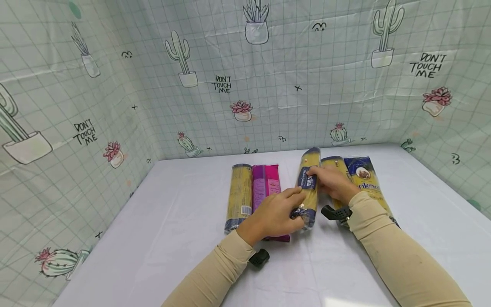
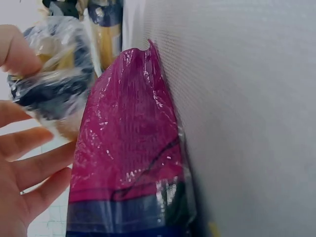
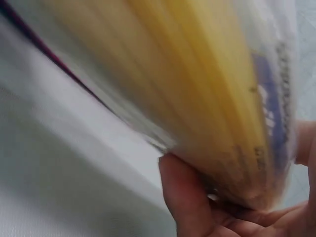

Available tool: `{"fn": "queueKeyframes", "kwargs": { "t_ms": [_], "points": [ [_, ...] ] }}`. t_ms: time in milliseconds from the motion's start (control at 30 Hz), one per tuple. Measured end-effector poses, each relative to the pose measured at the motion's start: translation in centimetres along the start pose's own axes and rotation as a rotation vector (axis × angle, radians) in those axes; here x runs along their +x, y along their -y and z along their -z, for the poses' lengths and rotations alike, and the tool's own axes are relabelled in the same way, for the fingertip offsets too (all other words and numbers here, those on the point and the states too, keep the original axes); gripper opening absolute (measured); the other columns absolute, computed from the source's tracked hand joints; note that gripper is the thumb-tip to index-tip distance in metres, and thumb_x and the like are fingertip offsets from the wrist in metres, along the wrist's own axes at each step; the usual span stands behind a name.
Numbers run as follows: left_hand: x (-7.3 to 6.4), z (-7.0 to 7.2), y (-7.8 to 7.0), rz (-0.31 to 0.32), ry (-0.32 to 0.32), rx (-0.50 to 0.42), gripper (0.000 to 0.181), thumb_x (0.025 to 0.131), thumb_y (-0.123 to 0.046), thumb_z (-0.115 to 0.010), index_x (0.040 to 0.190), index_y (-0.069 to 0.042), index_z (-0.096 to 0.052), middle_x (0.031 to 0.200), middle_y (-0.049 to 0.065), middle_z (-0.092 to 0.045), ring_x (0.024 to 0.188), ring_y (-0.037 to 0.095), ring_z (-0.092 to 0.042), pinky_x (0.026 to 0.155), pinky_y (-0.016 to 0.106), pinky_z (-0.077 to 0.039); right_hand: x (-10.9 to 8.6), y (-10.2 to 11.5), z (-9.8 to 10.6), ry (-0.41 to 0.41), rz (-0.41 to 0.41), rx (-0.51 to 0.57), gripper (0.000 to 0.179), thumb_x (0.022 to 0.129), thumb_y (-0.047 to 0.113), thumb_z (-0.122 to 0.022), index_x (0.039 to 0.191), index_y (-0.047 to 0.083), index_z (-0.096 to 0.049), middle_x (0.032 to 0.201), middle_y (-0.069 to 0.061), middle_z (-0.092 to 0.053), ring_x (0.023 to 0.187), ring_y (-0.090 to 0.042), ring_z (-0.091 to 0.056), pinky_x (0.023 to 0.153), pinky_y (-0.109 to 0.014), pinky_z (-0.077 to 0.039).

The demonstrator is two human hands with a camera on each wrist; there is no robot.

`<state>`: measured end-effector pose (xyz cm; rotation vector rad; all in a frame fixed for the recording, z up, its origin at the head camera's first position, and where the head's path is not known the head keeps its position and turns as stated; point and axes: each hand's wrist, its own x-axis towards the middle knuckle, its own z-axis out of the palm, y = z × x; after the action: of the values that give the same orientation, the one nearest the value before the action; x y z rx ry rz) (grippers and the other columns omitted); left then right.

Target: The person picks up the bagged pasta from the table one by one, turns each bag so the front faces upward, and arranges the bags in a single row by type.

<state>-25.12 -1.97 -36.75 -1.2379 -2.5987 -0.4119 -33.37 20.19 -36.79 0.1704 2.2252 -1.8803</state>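
Around yellow packet (image 1: 308,183), curled right hand (image 1: 333,182)

sleeved forearms (image 1: 406,251) slant inward toward the worktop's (image 1: 184,204) far edge; the right hand (image 1: 333,181), nearer that edge, grips with curled fingers; the left hand (image 1: 274,216) holds with fingers spread.

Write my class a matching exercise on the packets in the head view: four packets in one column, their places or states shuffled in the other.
Column one
1. Pink packet
2. Packet with a barcode showing
3. Packet with a round picture
4. Packet just right of the pink one

Column two
A. Farthest right of the packets
B. Held by the left hand and the right hand
C. Second from the left
D. Farthest left of the packets

Right pairs: 1-C, 2-D, 3-A, 4-B
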Motion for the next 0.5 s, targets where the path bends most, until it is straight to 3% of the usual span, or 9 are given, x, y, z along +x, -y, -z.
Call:
{"fn": "queueKeyframes", "kwargs": {
  "t_ms": [133, 367, 500],
  "points": [
    [0.0, -0.1, 0.0, 0.046, -0.048, -0.084, 0.064, 0.086, -0.031, -0.065, 0.147, -0.014, -0.051, 0.146, 0.004, -0.05, 0.109, 0.017, -0.061, 0.092, 0.028, -0.051, -0.1, 0.1, 0.3, 0.008, 0.01, 0.118, 0.062, 0.098, 0.019, -0.052, 0.148, -0.011, -0.029, 0.132, -0.018, -0.047, 0.094, -0.012, -0.059, 0.078, -0.022, -0.054],
    [0.3, 0.1, -0.2, 0.24, 0.037, -0.314, 0.083, 0.084, -0.034, -0.07, 0.156, -0.017, -0.034, 0.151, 0.001, -0.041, 0.108, 0.009, -0.052, 0.094, 0.025, -0.048, -0.4, 1.1, 0.5, 0.03, 0.013, 0.233, 0.07, 0.098, 0.015, -0.05, 0.155, -0.007, -0.016, 0.139, -0.017, -0.041, 0.107, -0.016, -0.054, 0.084, -0.02, -0.052],
    [0.5, 0.0, -0.2, 0.269, 0.075, -0.446, 0.086, 0.084, -0.032, -0.073, 0.157, -0.015, -0.03, 0.134, 0.001, -0.054, 0.103, 0.008, -0.057, 0.089, 0.023, -0.05, -0.6, 1.5, 0.4, 0.025, 0.01, 0.278, 0.07, 0.097, 0.012, -0.051, 0.155, -0.005, -0.018, 0.134, -0.014, -0.044, 0.106, -0.017, -0.054, 0.084, -0.022, -0.053]
  ]
}}
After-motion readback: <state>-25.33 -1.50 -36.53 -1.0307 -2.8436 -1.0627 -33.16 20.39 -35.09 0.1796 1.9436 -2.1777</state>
